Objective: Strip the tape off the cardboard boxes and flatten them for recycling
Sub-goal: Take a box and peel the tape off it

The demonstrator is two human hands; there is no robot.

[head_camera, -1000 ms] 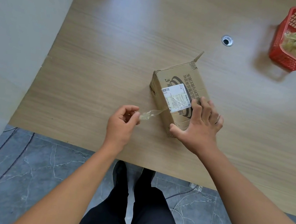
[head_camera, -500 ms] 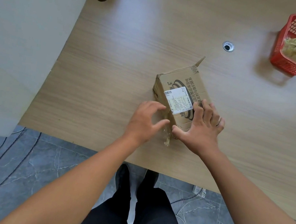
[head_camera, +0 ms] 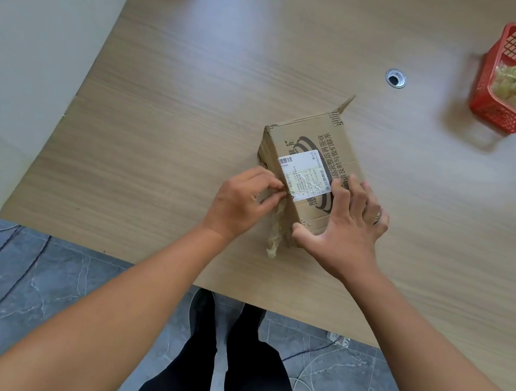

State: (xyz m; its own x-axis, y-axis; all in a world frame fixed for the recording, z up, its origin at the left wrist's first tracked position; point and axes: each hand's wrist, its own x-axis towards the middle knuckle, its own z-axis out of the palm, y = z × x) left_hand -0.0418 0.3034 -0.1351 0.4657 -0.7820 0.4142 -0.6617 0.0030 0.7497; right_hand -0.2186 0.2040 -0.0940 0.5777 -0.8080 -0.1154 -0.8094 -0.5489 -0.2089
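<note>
A small brown cardboard box (head_camera: pixel 321 144) with a white shipping label (head_camera: pixel 303 175) lies on the wooden table (head_camera: pixel 197 102), one flap sticking up at its far end. My right hand (head_camera: pixel 349 222) presses flat on the box's near top, fingers spread and straight. My left hand (head_camera: pixel 242 199) sits at the box's left edge, and its fingertips pinch the clear tape (head_camera: pixel 276 231) by the label's corner. A crumpled strip of that tape hangs down beside the box's near-left corner.
A red plastic basket (head_camera: pixel 497 110) at the far right of the table holds a wad of stripped tape (head_camera: pixel 514 83). A metal grommet (head_camera: pixel 395 78) sits behind the box. A white wall stands to the left. The table's front edge runs just below my hands.
My left hand had pulled a tape strip out to the left, then came back to the box's left edge and now pinches tape by the label. The right hand stayed pressed on the box.
</note>
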